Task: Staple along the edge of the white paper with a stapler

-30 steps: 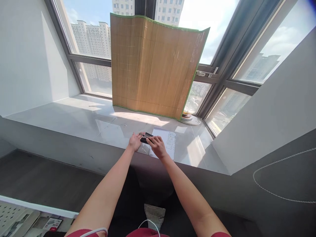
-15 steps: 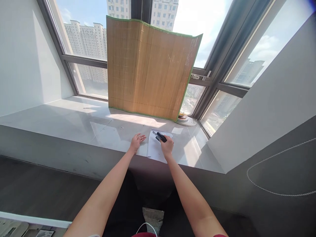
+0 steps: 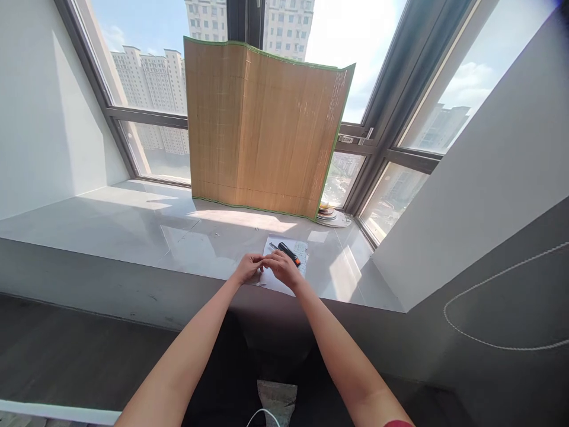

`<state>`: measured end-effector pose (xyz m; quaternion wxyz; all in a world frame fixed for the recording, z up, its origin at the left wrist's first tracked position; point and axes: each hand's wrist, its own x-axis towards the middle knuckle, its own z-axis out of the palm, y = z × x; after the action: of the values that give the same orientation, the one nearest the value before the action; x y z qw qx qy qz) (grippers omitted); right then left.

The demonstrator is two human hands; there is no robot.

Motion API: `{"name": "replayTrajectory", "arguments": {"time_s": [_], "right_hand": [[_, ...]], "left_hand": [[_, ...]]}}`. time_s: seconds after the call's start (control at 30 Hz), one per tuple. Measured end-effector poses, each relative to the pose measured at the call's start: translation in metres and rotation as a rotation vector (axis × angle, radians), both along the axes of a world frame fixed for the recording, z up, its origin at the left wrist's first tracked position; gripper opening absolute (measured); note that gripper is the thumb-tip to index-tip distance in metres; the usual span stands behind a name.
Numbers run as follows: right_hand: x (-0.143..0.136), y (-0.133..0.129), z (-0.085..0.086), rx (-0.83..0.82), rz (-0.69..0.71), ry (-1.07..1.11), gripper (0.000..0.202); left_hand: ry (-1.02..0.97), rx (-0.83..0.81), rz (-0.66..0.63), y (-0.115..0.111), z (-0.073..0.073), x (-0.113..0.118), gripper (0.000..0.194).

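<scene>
A white sheet of paper [image 3: 278, 283] lies on the grey window sill near its front edge. On the paper rests a black tool with an orange end [image 3: 290, 254], with a thin metallic part beside it. My left hand [image 3: 249, 268] is at the paper's left edge, its fingers closed together. My right hand [image 3: 281, 265] lies over the paper just below the tool, fingertips meeting those of my left hand. Anything between the fingertips is too small to make out.
A bamboo mat with green edging [image 3: 267, 133] stands upright against the window behind the sill. Stacked round items [image 3: 332, 218] sit at its right foot. A white cord [image 3: 466, 338] hangs at the right.
My right hand has let go of the black tool, now on the paper, and moved left to meet my left hand. The left hand's spread fingers have closed. The view has shifted slightly.
</scene>
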<state>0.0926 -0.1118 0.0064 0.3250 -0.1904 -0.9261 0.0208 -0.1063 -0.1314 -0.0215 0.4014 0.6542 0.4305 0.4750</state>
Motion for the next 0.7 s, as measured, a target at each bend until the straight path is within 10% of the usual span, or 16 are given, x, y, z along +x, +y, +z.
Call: {"name": "replayTrajectory", "arguments": {"time_s": [0.23, 0.43, 0.7], "right_hand": [[0.035, 0.007, 0.001, -0.027, -0.215, 0.213, 0.032], [0.117, 0.072, 0.009, -0.377, -0.93, 0.535, 0.017], [0.144, 0.117, -0.001, -0.49, -1.06, 0.389, 0.02]], "left_hand": [[-0.033, -0.052, 0.064, 0.002, 0.0, 0.003, 0.05], [0.12, 0.007, 0.168, 0.005, -0.002, 0.003, 0.048], [0.17, -0.004, 0.161, 0.002, 0.003, 0.002, 0.047]]}}
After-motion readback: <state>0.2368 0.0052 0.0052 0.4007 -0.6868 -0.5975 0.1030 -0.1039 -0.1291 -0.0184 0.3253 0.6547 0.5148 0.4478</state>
